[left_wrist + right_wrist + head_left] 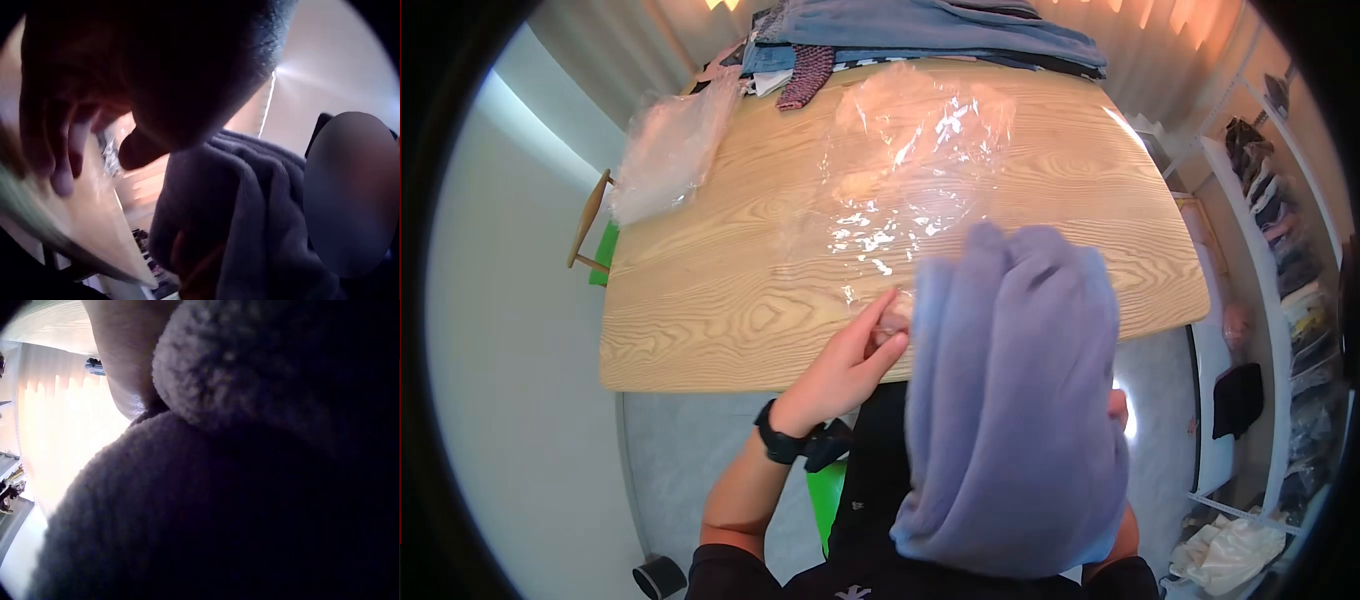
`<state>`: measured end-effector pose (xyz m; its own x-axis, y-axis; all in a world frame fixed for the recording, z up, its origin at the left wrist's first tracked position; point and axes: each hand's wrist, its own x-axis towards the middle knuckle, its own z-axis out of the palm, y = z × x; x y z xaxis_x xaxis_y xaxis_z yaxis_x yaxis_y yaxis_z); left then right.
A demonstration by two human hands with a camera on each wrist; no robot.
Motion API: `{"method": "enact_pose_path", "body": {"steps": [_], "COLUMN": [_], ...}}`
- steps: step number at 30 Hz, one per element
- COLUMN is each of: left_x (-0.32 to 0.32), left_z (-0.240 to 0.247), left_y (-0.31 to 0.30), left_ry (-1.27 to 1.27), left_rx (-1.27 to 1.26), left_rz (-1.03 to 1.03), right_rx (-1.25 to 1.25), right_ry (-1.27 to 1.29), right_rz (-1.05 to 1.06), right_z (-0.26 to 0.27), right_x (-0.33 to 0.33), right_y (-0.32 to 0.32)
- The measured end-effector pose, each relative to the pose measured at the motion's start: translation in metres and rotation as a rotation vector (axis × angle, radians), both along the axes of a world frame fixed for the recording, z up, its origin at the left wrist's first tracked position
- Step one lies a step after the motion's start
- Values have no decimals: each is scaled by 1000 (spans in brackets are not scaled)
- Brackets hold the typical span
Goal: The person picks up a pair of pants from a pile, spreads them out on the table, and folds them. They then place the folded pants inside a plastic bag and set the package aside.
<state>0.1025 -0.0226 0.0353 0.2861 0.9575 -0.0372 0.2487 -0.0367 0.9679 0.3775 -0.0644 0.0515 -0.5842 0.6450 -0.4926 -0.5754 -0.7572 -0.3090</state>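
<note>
A folded lavender-grey fleece garment (1010, 400) is held up in the air just in front of the near edge of a light wooden table (700, 300), toward its near right corner. It is carried from below and behind by the right hand (1117, 410), which is almost wholly covered by the fabric. In the left wrist view, fingers (190, 262) are seen pressed into the garment's lower fold (262, 212). In the right wrist view the fleece (219, 506) fills nearly the whole frame, so how tightly the fingers are curled cannot be told.

A clear plastic bag (900, 170) is spread flat along the middle of the table, reaching from near the far edge to the near edge. Its near end is pinched between the thumb and the fingertips (890, 325) of the left hand (855, 365), right at the near edge and touching the left side of the garment. A black wristband (783, 440) is worn on that wrist. In the left wrist view the hand (144, 81) is seen dark and close, with its fingers (62, 156) bent down toward the tabletop.

A stack of folded clothes (920, 35) is laid along the far edge. A heap of crumpled clear plastic bags (665, 150) is set at the far left corner. A wooden chair with a green seat (590, 225) is placed just beside the left edge. White shelving (1280, 250) filled with clothing is seen well beyond the right edge.
</note>
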Motion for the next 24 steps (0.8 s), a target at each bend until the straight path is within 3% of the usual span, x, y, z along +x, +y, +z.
{"method": "enact_pose_path", "body": {"steps": [2,3,6,8,9,11,14,17,21,24], "left_x": [-9,-25,-46,-35,-36,-38,-37,-38,-24,-19], "left_z": [45,43,48,73,72,61,48,47,67,85], "left_y": [-3,3,23,42,48,62,80,85,60,39], "left_ry": [1,-2,7,709,708,938,1040,1017,943,728], "left_rx": [-173,-173,-56,756,760,802,967,988,991,841], "left_rz": [-262,-269,-167,-49,-45,-200,-198,-198,-174,-199], "right_rx": [-8,-14,-36,-49,-51,-56,-71,-91,-112,-82], "right_ry": [2,6,24,36,40,52,75,104,13,85], "right_rz": [44,64,138,193,222,279,355,425,366,289], "right_z": [1,8,7,-4,-3,4,9,10,17,7], "right_x": [3,-41,-34,19,16,-4,-20,-25,-34,-35], "right_y": [-2,1,-11,-38,-42,-34,-33,-37,-34,-30]}}
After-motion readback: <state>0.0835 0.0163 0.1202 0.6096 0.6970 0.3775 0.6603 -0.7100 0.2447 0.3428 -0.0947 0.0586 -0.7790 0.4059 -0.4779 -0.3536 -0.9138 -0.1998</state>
